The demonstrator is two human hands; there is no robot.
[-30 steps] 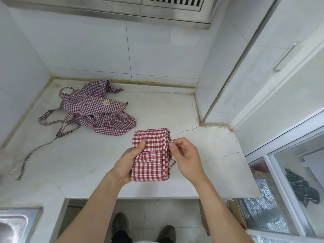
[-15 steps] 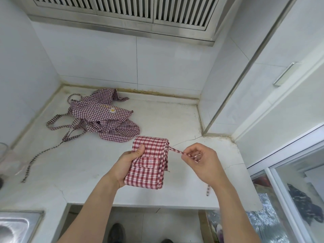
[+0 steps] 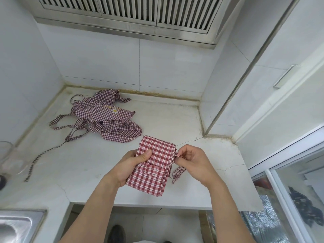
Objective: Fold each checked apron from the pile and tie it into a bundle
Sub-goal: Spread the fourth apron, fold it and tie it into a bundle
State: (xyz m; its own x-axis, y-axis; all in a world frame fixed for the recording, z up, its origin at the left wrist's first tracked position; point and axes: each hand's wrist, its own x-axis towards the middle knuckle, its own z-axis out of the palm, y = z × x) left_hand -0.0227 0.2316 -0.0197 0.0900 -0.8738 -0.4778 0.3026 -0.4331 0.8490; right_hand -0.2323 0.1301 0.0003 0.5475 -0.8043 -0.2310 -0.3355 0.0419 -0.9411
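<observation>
Since half a second ago, right hand (image 3: 193,162) has drawn back in against the folded apron (image 3: 154,163); the strap (image 3: 178,171), then stretched taut to the right, now hangs in a slack loop. Far left: clear glass vessel (image 3: 7,158) at frame edge, steel sink (image 3: 19,225) corner below it. On the countertop (image 3: 87,163), a loose pile of checked aprons (image 3: 105,118) with ties trailing left, well apart from the hands. Left hand (image 3: 130,165) grips the folded apron above the counter's front edge, thumb on top. Right hand pinches the strap at the bundle's right edge. Far right: glass sliding door (image 3: 289,190).
</observation>
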